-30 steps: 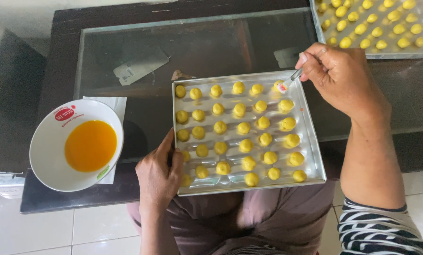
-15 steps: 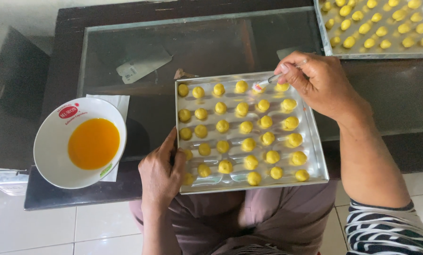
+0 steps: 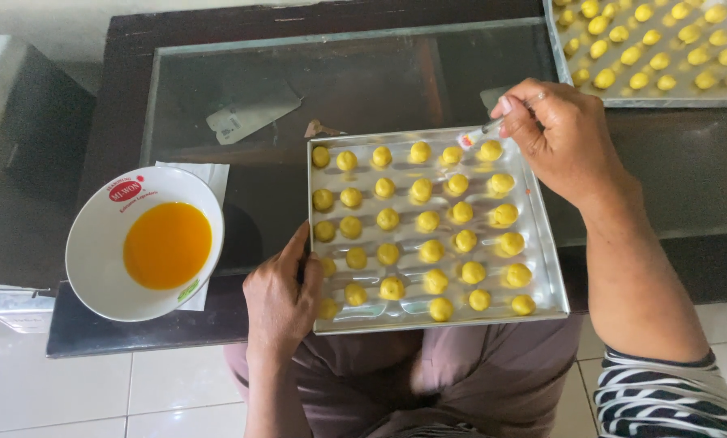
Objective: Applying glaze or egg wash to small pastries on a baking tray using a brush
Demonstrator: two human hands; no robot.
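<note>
A small brush (image 3: 478,133) was gripped between the thumb and fingers of the right hand (image 3: 562,138), its pale tip held over the far row of dough balls (image 3: 428,219), just beside the second ball from the right end. The balls, yellow and round, were laid in even rows on a shiny metal tray (image 3: 542,268). The tray was set at the near edge of the tabletop (image 3: 363,81), its front rim jutting over the seated person's lap. The tray's near left corner was clasped by the left hand (image 3: 282,296), with the thumb laid along the left rim and the fingers curled under the edge.

To the left of the tray, well apart from it, a white bowl (image 3: 96,243) of orange liquid was seen resting on a sheet of white paper (image 3: 205,174). A second tray (image 3: 663,93) of the same yellow balls was placed at the far right corner of the tabletop, cut off by the picture's edge. A small grey card (image 3: 254,113) was seen lying under or on the glass, farther back; which could not be told.
</note>
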